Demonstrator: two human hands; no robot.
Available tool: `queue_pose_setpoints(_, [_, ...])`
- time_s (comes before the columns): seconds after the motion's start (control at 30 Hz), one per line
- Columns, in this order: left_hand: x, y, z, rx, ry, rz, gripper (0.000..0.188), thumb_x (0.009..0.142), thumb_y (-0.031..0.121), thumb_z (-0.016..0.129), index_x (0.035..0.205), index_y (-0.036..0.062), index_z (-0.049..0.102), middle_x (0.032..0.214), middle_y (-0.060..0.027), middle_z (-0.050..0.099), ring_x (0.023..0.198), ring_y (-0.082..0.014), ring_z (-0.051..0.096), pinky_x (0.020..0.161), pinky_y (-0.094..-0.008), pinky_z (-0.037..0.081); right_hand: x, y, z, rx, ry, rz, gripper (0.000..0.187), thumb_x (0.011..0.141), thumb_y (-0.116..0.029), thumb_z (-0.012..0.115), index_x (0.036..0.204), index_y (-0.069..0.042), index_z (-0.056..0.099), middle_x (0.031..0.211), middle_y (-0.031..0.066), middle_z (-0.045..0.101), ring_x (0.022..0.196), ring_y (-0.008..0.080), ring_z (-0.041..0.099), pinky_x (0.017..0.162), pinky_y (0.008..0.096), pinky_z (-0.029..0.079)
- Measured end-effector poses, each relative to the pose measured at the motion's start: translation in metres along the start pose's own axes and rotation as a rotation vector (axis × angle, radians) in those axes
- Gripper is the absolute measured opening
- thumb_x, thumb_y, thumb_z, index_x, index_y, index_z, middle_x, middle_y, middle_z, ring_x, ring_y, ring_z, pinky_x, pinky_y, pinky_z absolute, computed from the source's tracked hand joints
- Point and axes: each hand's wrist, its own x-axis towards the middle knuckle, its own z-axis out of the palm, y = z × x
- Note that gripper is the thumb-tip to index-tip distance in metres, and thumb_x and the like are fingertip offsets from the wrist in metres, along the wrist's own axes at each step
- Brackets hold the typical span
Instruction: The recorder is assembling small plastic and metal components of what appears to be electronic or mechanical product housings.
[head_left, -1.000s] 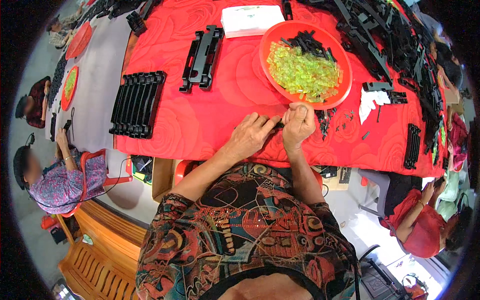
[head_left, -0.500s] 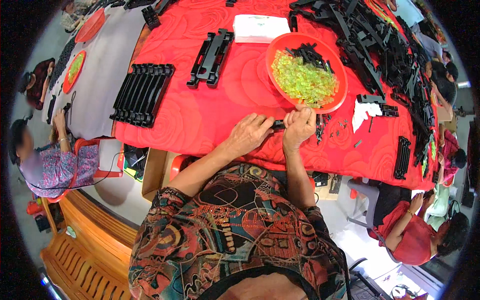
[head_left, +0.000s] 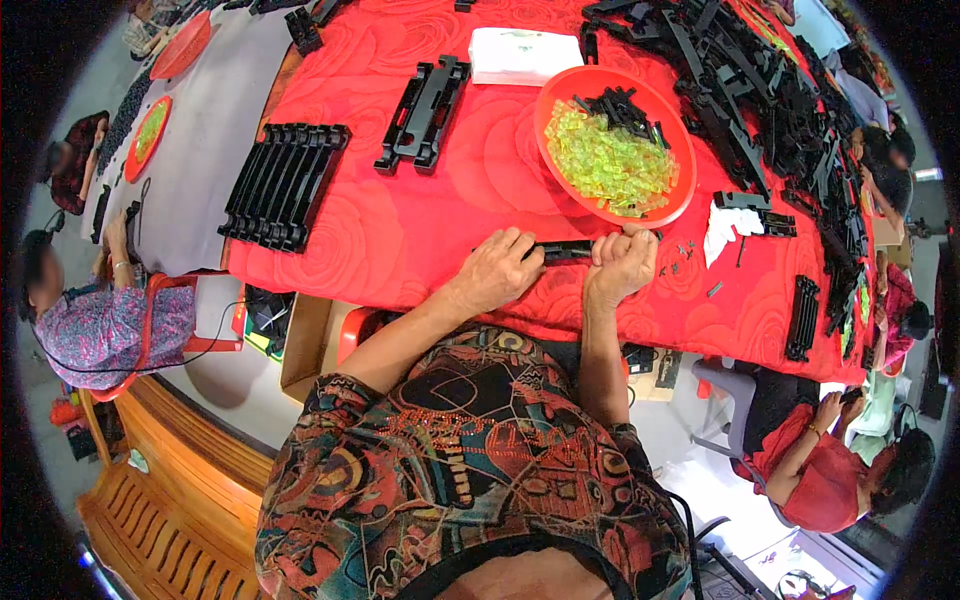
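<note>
Your forearms reach up from your body, elbows bent, both hands meeting on the near side of the red bowl (head_left: 684,160). Left hand (head_left: 500,272) is below and left of the bowl, back of the hand up, fingers bent, tips reaching right. Right hand (head_left: 622,268) sits just below the bowl's near rim, fingers curled in, thumb side up.

Black bar (head_left: 565,250) lies crosswise between your hands, just below-left of the bowl. Left grip: narrow, fingers closed on the bar's left end. Right grip: curled tight at the bar's right part; fingers hide whether it pinches the bar itself, can't tell.

Bowl holds yellow-green pieces (head_left: 610,165), plus small black pieces (head_left: 622,108) toward its far side. Left of the bowl: black frame (head_left: 424,115), then a row of black parts (head_left: 285,187) farther left. White cloth (head_left: 733,228) is right of the bowl, slightly nearer you.
</note>
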Motion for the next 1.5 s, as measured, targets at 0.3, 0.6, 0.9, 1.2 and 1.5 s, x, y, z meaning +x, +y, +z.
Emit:
queue_pose_setpoints(0.3, [-0.003,-0.002,0.002,0.025,-0.121,-0.011,0.026,0.079,0.013,0.061,0.104,0.0081,0.062,0.095,-0.0085,0.053,0.083,-0.0243,0.053,0.069,-0.0347,0.05,-0.001,-0.001,0.012,-0.01,0.021,0.035,0.026,0.099,-0.022,0.043,0.085,0.0,0.048,0.051,-0.0049,0.023,0.039,0.0047,0.023,0.036,0.0229,0.025])
queue_pose_setpoints(0.6, [0.001,-0.004,0.0,0.027,-0.16,0.002,0.03,0.079,0.013,0.061,0.108,0.0077,0.063,0.09,-0.0098,0.051,0.083,-0.0256,0.052,0.074,-0.0353,0.048,-0.006,0.002,0.013,-0.023,-0.037,0.04,0.024,0.1,-0.017,0.039,0.085,0.0,0.048,0.05,-0.004,0.025,0.038,0.0053,0.023,0.034,0.0235,0.024])
queue_pose_setpoints(0.9, [0.009,-0.009,-0.006,-0.115,-0.201,0.004,0.025,0.079,0.016,0.061,0.102,0.0078,0.066,0.08,-0.0099,0.047,0.082,-0.0257,0.05,0.071,-0.036,0.047,-0.006,-0.002,0.013,-0.019,-0.029,0.028,0.025,0.099,-0.019,0.041,0.083,0.0,0.047,0.05,-0.0048,0.024,0.039,0.0052,0.022,0.034,0.0225,0.024])
queue_pose_setpoints(1.2, [0.007,-0.009,-0.001,-0.098,-0.179,0.016,0.027,0.072,0.013,0.067,0.099,0.01,0.066,0.081,-0.0079,0.046,0.08,-0.0252,0.05,0.068,-0.0359,0.045,-0.004,0.004,0.011,0.03,0.002,0.075,0.023,0.099,-0.015,0.04,0.084,0.0,0.049,0.049,-0.0039,0.026,0.037,0.005,0.022,0.033,0.0239,0.022])
queue_pose_setpoints(1.5, [0.008,-0.008,-0.002,-0.105,-0.204,0.002,0.029,0.072,0.013,0.067,0.101,0.01,0.065,0.083,-0.0078,0.047,0.081,-0.0254,0.05,0.068,-0.0363,0.045,-0.003,0.007,0.01,-0.028,-0.022,0.071,0.022,0.099,-0.015,0.04,0.087,0.001,0.048,0.049,-0.0035,0.026,0.037,0.0049,0.023,0.034,0.0236,0.022])
